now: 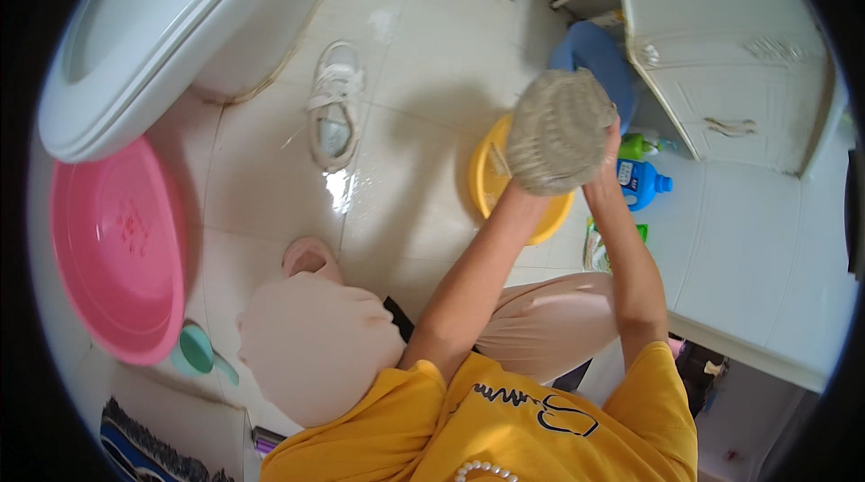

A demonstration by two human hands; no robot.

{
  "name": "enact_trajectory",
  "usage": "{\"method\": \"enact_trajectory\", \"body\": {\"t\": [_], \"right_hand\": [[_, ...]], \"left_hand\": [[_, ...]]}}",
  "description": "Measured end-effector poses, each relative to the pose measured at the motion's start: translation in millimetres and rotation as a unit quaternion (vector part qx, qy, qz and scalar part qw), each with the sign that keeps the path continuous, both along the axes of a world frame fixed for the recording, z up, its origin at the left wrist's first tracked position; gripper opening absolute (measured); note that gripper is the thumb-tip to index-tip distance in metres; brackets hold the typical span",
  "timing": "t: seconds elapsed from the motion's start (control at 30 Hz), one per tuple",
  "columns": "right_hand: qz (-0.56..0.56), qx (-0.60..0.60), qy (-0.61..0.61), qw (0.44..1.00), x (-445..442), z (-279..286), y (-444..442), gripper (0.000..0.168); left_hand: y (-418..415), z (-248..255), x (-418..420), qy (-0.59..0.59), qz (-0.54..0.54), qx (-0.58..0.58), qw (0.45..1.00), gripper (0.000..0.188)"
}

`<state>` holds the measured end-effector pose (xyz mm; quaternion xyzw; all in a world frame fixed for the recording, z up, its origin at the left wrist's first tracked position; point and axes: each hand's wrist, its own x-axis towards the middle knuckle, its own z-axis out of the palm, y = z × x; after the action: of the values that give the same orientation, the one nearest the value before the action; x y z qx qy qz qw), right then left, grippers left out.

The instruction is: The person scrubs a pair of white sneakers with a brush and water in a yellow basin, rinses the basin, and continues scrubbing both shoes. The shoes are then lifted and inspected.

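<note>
A shoe (561,130), its grey-beige patterned sole turned up towards me, is held above a yellow basin (488,171). My right hand (609,144) grips the shoe along its right edge, with the fingers partly behind it. The left forearm reaches to the lower side of the shoe, which hides my left hand. A light brush-like thing (499,159) shows inside the yellow basin. Another shoe, white with straps (334,103), stands on the wet tiles to the left.
A pink basin (121,245) and a green dipper (194,350) lie at left, below the white toilet (155,29). Behind the shoe are a blue basin (605,63), a green bottle (635,145) and a blue bottle (642,185). A white cabinet (730,90) stands at right.
</note>
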<state>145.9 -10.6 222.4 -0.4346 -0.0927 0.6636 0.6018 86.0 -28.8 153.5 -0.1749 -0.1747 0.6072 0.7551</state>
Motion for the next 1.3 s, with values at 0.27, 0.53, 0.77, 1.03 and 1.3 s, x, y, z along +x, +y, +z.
{"method": "enact_trajectory", "body": {"t": [0.27,0.53,0.77,1.03,1.3], "right_hand": [[-0.012,0.020,-0.086,0.996,3,-3,9,0.048],[0.031,0.028,0.008,0.999,10,-34,16,0.037],[0.089,0.053,0.060,0.993,20,-68,21,0.029],[0.120,-0.009,0.071,0.990,-32,-40,26,0.028],[0.212,-0.070,0.019,0.975,-108,-97,21,0.027]], "left_hand": [[-18,39,-42,0.044,-0.113,-0.100,0.988,0.036],[-20,46,-51,0.068,-0.132,-0.131,0.980,0.032],[-8,21,-31,0.201,-0.081,-0.149,0.965,0.027],[2,23,-60,0.061,-0.067,-0.102,0.991,0.029],[52,33,-122,0.156,-0.071,-0.228,0.959,0.036]]}}
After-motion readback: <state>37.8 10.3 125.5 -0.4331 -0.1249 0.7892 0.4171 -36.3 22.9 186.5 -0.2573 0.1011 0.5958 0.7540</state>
